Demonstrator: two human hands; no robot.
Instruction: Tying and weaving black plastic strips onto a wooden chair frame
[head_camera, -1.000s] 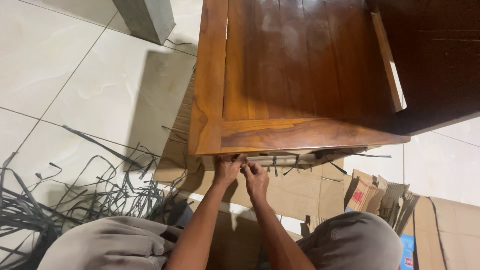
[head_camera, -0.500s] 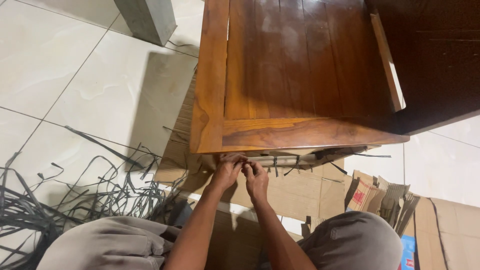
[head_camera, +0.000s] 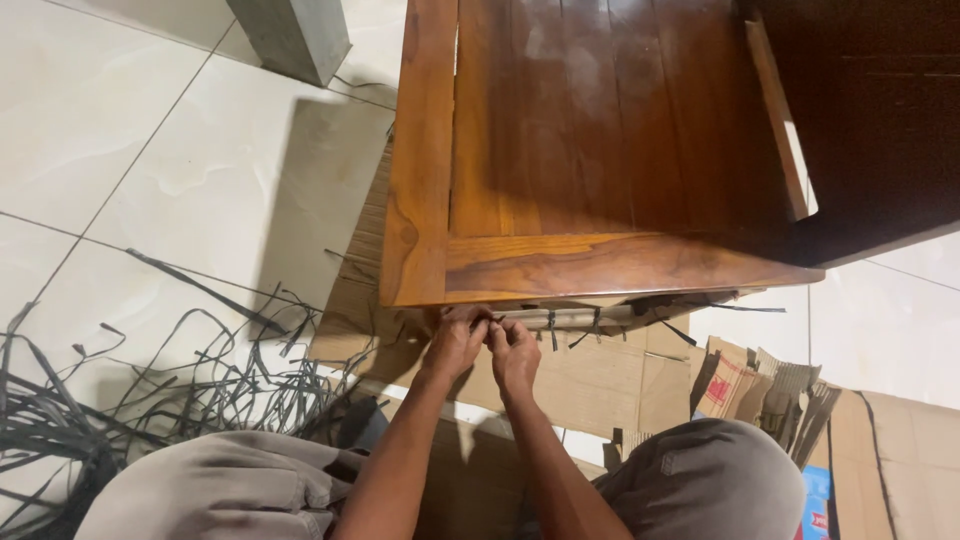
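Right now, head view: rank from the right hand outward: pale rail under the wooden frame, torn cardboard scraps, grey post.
1. Pale rail: just right of the right hand, under the wooden frame's front edge.
2. Torn cardboard scraps: on the floor, lower right.
3. Grey post: top left, far side.

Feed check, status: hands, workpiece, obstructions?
Left hand and right hand pinching a dark strip under wooden frame edge. Loose strips on floor left; nothing blocking.

Glossy reddish-brown wooden furniture, black strips, tan cardboard
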